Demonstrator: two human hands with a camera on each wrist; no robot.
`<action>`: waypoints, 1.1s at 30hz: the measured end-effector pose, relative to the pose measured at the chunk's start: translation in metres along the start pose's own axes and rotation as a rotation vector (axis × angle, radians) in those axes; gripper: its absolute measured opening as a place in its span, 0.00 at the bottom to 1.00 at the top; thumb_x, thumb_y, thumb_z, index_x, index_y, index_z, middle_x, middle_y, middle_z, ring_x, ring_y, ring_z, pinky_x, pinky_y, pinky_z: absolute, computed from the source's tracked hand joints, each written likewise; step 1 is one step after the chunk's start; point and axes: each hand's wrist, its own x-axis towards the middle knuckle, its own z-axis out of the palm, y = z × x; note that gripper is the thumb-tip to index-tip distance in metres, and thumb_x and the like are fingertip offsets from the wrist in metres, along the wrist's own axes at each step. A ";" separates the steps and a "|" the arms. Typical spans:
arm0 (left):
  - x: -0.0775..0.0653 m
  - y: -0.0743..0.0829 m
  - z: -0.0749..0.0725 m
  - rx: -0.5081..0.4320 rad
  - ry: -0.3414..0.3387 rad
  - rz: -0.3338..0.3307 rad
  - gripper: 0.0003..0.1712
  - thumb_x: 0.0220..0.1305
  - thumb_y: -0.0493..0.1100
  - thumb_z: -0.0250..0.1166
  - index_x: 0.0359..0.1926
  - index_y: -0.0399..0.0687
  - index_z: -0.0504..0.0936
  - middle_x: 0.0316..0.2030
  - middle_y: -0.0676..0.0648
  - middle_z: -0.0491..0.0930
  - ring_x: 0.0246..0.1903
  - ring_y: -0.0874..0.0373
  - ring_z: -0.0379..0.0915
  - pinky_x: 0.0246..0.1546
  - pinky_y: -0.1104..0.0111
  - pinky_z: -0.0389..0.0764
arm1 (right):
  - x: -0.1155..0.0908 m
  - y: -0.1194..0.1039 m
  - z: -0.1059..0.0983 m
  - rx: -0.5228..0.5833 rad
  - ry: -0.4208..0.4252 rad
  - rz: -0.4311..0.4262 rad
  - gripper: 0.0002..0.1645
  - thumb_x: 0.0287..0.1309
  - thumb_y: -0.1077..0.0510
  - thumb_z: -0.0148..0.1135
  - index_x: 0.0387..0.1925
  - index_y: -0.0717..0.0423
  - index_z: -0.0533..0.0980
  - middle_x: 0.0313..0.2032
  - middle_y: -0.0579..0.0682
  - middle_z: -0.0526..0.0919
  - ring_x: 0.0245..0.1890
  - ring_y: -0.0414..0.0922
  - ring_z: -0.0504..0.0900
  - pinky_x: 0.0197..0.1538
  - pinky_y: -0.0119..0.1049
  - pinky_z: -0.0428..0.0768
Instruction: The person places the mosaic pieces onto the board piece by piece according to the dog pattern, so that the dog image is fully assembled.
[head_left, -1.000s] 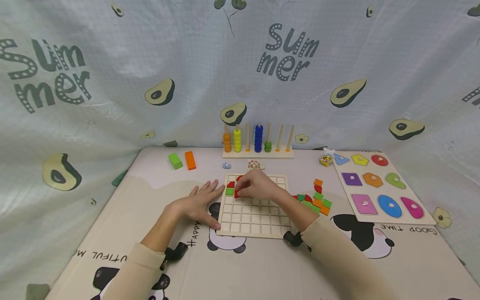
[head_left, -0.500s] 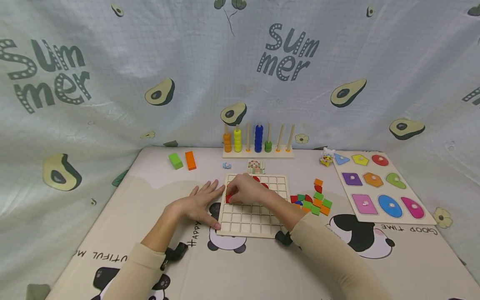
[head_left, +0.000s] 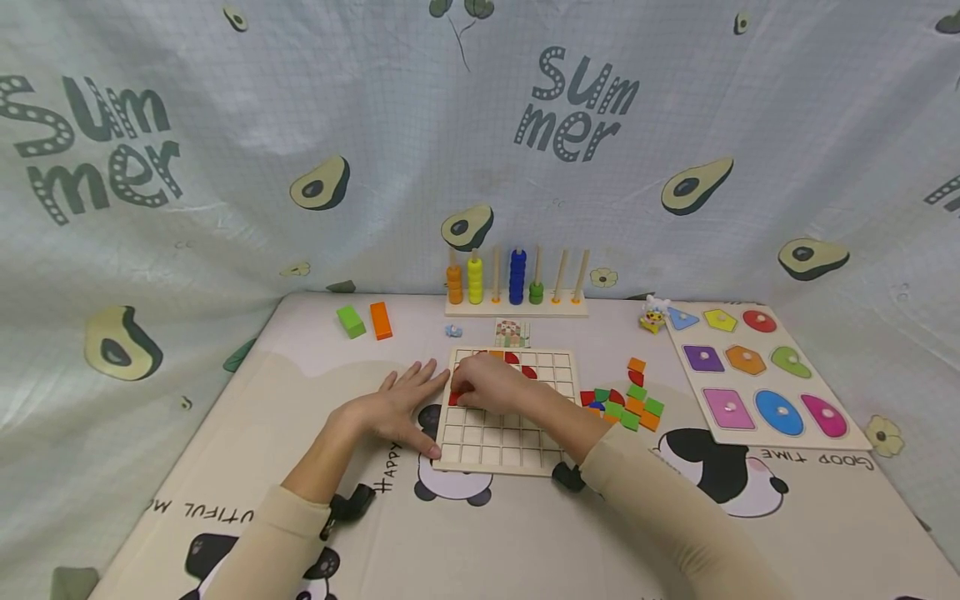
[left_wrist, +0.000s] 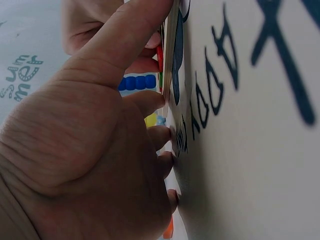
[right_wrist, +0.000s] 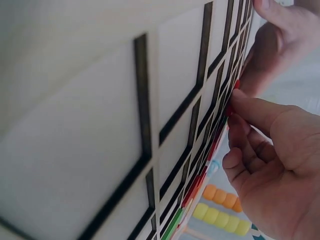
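Observation:
A pale wooden grid board point(head_left: 510, 458) lies on the table, with red and orange tiles in its upper rows. My left hand point(head_left: 393, 408) rests with fingers spread at the board's left side, its thumb at the lower left corner; in the left wrist view the thumb point(left_wrist: 120, 45) reaches to the board's edge. Over the board's left columns, my right hand point(head_left: 491, 383) pinches a small red tile point(right_wrist: 231, 104) between thumb and fingertips, down at the grid. That hand covers part of the upper left rows.
Loose red, green, orange and blue tiles point(head_left: 630, 419) lie right of the board. A picture card point(head_left: 513, 333) and a peg stand with beads point(head_left: 517, 308) are behind it. A shape puzzle point(head_left: 765, 375) is at right; green point(head_left: 351, 322) and orange blocks point(head_left: 381, 321) at back left.
My right hand has moved left and slightly nearer with the red tile, reaching the board's left column. Red tiles in the upper rows have come into view. My left hand stays put.

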 end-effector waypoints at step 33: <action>-0.001 0.005 0.003 -0.012 0.019 -0.024 0.74 0.33 0.75 0.72 0.76 0.59 0.44 0.76 0.48 0.33 0.74 0.48 0.24 0.70 0.45 0.31 | -0.147 0.096 -0.063 0.245 -0.017 0.333 0.07 0.56 0.59 0.68 0.39 0.50 0.83 0.32 0.43 0.82 0.32 0.43 0.77 0.34 0.36 0.78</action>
